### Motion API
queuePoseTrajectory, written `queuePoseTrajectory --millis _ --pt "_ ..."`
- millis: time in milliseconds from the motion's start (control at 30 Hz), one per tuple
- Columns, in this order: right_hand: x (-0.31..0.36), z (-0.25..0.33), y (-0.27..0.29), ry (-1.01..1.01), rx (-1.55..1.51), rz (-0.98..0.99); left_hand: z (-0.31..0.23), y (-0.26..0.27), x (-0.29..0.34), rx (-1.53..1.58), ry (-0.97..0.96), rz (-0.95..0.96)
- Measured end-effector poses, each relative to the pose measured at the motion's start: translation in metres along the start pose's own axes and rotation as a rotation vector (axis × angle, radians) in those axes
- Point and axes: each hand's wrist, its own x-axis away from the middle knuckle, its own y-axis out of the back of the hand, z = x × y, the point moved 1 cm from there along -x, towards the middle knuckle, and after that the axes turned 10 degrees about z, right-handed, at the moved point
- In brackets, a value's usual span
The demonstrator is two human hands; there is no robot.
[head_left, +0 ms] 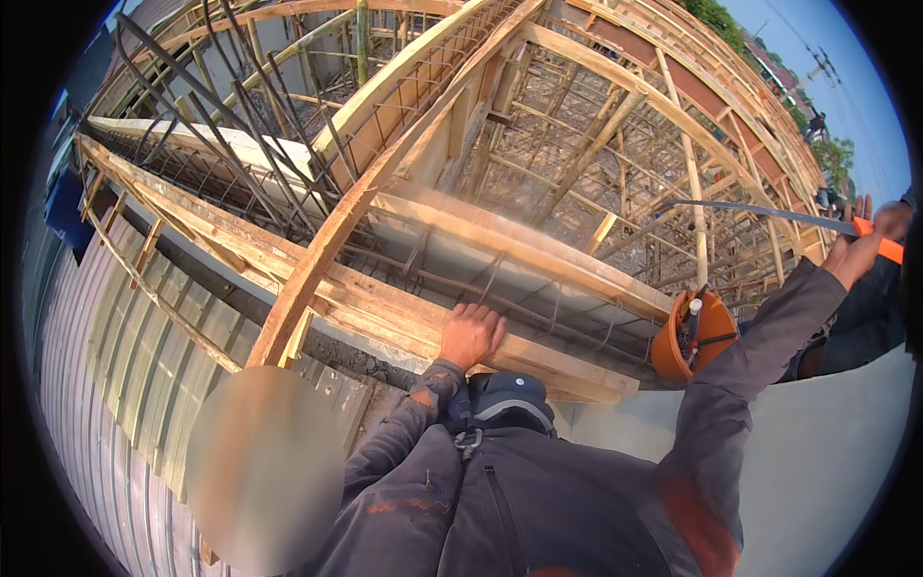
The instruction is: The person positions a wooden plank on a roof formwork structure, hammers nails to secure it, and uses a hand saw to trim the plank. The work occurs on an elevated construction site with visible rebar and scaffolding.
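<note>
Head view: the person looks steeply down from the top of a timber formwork frame over a cage of steel bars.
Left hand: the left hand (471,335) lies knuckles-up on the top edge of a long wooden plank (519,356), fingers curled over it; it rests or grips lightly and carries nothing else.
Right hand: the right hand (860,252) is raised out to the person's right, closed around the orange handle (886,244) of a handsaw.
Saw blade: the long dark saw blade (750,212) runs from the handle leftwards and slightly up, its tip over the inner framework.
Long axis: the blade lies roughly level, pointing back across the body toward the left; the plank under the left hand runs from upper left to lower right, so the two lines slant a little toward each other.
Nearer hand: the right hand alone has the saw; the left hand sits well apart from the blade, lower and nearer the chest.
Orange bucket: an orange bucket (716,332) with tools stands at the plank's right end, between the two hands, below the raised right forearm.
Behind: upright rebar (240,125) rises at upper left; corrugated sheeting (106,385) shows far below.
</note>
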Motion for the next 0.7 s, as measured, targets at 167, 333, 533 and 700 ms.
queuePoseTrajectory --millis 167,333,533,700 --pt "0.026 0.003 0.009 -0.13 0.046 0.139 -0.004 -0.011 0.011 -0.002 0.059 0.033" --pt "0.063 -0.007 -0.073 -0.027 -0.192 0.24 -0.006 0.004 0.016 0.178 0.116 -0.012" --pt "0.203 -0.01 -0.216 -0.09 -0.06 1.307 -0.051 0.166 0.038 0.157 0.307 -0.479" --pt "0.4 0.025 -0.342 0.189 0.011 2.27 -0.103 0.267 0.106 -0.386 0.513 -0.677"
